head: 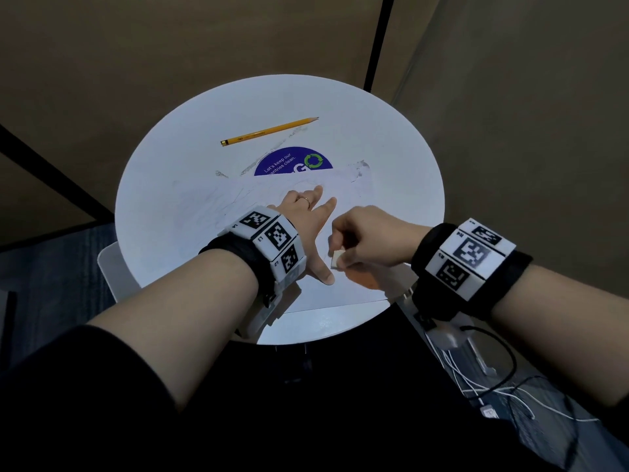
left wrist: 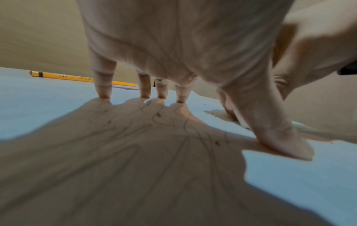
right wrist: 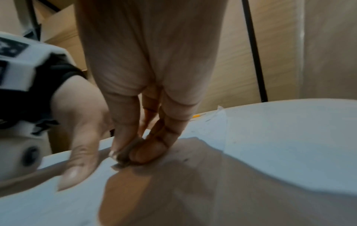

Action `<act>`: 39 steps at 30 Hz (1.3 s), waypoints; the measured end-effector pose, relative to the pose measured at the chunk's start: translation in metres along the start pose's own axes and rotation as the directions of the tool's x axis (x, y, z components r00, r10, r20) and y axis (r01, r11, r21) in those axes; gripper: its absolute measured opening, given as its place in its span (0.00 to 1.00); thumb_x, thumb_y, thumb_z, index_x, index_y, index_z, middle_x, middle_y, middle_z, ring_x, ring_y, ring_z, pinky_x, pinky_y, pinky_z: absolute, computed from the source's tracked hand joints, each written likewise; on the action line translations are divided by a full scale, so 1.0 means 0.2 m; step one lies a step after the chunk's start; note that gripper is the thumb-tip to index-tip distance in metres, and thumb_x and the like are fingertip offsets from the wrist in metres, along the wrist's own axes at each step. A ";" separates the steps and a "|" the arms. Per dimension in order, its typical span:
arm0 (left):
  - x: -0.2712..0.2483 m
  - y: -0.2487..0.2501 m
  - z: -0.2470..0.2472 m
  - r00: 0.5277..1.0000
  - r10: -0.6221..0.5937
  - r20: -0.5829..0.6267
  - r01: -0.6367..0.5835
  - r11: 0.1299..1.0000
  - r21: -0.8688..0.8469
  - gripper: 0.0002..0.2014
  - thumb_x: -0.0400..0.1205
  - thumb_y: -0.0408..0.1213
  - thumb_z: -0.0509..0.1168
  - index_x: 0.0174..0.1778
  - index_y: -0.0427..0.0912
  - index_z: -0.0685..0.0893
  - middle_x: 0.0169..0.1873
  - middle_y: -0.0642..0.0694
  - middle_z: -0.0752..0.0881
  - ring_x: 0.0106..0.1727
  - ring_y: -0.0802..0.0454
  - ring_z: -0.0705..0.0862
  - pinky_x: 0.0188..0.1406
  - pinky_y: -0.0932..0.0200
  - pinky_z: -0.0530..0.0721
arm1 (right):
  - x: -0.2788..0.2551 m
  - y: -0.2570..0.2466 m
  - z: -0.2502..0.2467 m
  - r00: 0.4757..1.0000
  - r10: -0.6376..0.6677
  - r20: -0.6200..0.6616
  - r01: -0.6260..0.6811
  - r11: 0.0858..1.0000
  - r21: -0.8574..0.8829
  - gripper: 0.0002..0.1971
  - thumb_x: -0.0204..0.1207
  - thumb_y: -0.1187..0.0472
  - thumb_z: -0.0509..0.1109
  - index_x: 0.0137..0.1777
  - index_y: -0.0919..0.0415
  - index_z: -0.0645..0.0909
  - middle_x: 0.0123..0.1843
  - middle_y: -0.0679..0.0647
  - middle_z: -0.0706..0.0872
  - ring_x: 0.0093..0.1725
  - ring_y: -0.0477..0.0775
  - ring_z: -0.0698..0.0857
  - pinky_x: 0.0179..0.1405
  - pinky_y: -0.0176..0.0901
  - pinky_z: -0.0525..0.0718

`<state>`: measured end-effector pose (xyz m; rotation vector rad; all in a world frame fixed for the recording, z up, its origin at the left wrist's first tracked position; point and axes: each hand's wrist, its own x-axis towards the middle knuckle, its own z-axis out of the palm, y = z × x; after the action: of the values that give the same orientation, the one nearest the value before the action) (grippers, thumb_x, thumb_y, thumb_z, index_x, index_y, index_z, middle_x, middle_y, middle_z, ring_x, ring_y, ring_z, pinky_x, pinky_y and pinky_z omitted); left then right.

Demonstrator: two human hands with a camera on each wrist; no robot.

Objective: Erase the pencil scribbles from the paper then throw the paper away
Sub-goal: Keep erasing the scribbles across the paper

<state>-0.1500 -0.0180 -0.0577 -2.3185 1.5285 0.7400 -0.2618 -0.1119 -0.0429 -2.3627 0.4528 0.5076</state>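
A white sheet of paper (head: 218, 229) with faint pencil scribbles (left wrist: 173, 126) lies on the round white table (head: 153, 165). My left hand (head: 306, 216) is spread flat on the paper, its fingertips (left wrist: 104, 94) and thumb pressing down. My right hand (head: 367, 240) pinches a small white eraser (head: 336, 259) against the paper, just right of the left thumb. In the right wrist view the eraser (right wrist: 123, 159) is blurred between thumb and fingers. A yellow pencil (head: 269, 131) lies beyond the paper.
A blue round sticker (head: 292, 163) shows at the table's middle, partly under the paper. Eraser crumbs (head: 360, 168) lie near the paper's torn far edge. A white chair (head: 112, 267) stands at the left; cables (head: 483, 379) lie at the lower right.
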 end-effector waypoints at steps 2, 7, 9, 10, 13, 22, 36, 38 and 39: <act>0.00 0.00 0.00 1.000 -0.005 0.003 0.005 1.000 0.010 0.63 0.62 0.65 0.75 0.82 0.54 0.38 0.82 0.50 0.37 0.82 0.46 0.43 0.74 0.38 0.65 | 0.02 0.01 -0.03 0.999 0.019 -0.051 -0.019 1.000 -0.009 0.10 0.68 0.64 0.76 0.35 0.55 0.77 0.48 0.57 0.89 0.41 0.49 0.83 0.41 0.36 0.78; -0.01 0.01 -0.01 1.000 -0.011 -0.003 0.011 1.000 0.006 0.63 0.62 0.65 0.75 0.82 0.55 0.38 0.83 0.50 0.37 0.82 0.45 0.44 0.73 0.38 0.65 | 0.03 0.01 -0.05 0.995 0.016 -0.101 -0.014 1.000 0.016 0.13 0.68 0.65 0.76 0.32 0.52 0.74 0.48 0.57 0.89 0.46 0.52 0.85 0.43 0.38 0.79; -0.01 0.01 0.00 1.000 -0.006 -0.004 0.006 1.000 0.004 0.63 0.62 0.65 0.75 0.83 0.54 0.38 0.82 0.50 0.37 0.82 0.46 0.43 0.74 0.39 0.66 | 0.00 0.00 0.00 1.000 -0.006 -0.020 0.006 1.000 0.004 0.12 0.68 0.64 0.76 0.33 0.52 0.75 0.47 0.58 0.89 0.44 0.51 0.84 0.46 0.41 0.80; 0.00 0.01 0.00 1.000 -0.006 -0.002 0.006 1.000 0.006 0.63 0.62 0.65 0.75 0.83 0.54 0.38 0.82 0.50 0.36 0.82 0.46 0.43 0.74 0.39 0.66 | -0.01 0.01 0.01 1.000 -0.012 -0.006 0.012 1.000 0.000 0.10 0.68 0.64 0.76 0.35 0.53 0.76 0.47 0.58 0.89 0.43 0.52 0.84 0.47 0.42 0.81; -0.01 0.01 -0.01 1.000 -0.011 0.009 0.011 1.000 0.014 0.63 0.63 0.65 0.75 0.82 0.54 0.37 0.82 0.51 0.36 0.82 0.45 0.43 0.73 0.38 0.66 | 0.00 0.03 -0.03 0.998 0.011 -0.060 -0.011 1.000 -0.005 0.07 0.69 0.63 0.76 0.40 0.57 0.78 0.50 0.58 0.89 0.46 0.54 0.85 0.48 0.42 0.80; -0.01 0.01 0.01 1.000 -0.011 -0.008 0.011 1.000 0.007 0.65 0.61 0.65 0.76 0.83 0.53 0.38 0.82 0.50 0.36 0.82 0.46 0.43 0.73 0.39 0.65 | -0.02 0.02 0.02 1.000 -0.021 -0.007 0.021 1.000 0.018 0.07 0.68 0.65 0.75 0.37 0.56 0.78 0.43 0.54 0.87 0.34 0.41 0.80 0.39 0.34 0.77; -0.01 0.02 0.00 1.000 -0.018 0.010 0.018 1.000 0.003 0.65 0.61 0.65 0.76 0.82 0.53 0.37 0.82 0.50 0.36 0.82 0.45 0.43 0.74 0.38 0.64 | 0.02 0.06 -0.07 0.992 0.069 -0.110 -0.058 0.994 0.096 0.07 0.65 0.65 0.78 0.38 0.59 0.81 0.30 0.48 0.84 0.23 0.37 0.80 0.37 0.38 0.79; -0.01 0.02 0.00 1.000 -0.016 0.005 0.016 1.000 0.002 0.65 0.61 0.65 0.76 0.83 0.53 0.37 0.82 0.50 0.36 0.82 0.45 0.43 0.74 0.38 0.64 | 0.01 0.04 -0.04 0.995 0.050 -0.083 -0.045 0.997 0.068 0.08 0.65 0.65 0.78 0.38 0.59 0.81 0.34 0.53 0.87 0.30 0.45 0.82 0.37 0.40 0.80; -0.01 0.02 0.00 1.000 -0.015 0.002 0.015 1.000 0.002 0.65 0.61 0.64 0.76 0.83 0.53 0.37 0.82 0.50 0.36 0.82 0.45 0.43 0.74 0.38 0.64 | 0.00 0.03 -0.02 0.999 0.029 -0.036 -0.028 0.998 0.052 0.07 0.65 0.65 0.78 0.39 0.59 0.82 0.35 0.54 0.87 0.31 0.47 0.82 0.37 0.40 0.80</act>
<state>-0.1536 -0.0179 -0.0560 -2.3243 1.5087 0.7375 -0.2641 -0.1180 -0.0430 -2.3224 0.5110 0.4612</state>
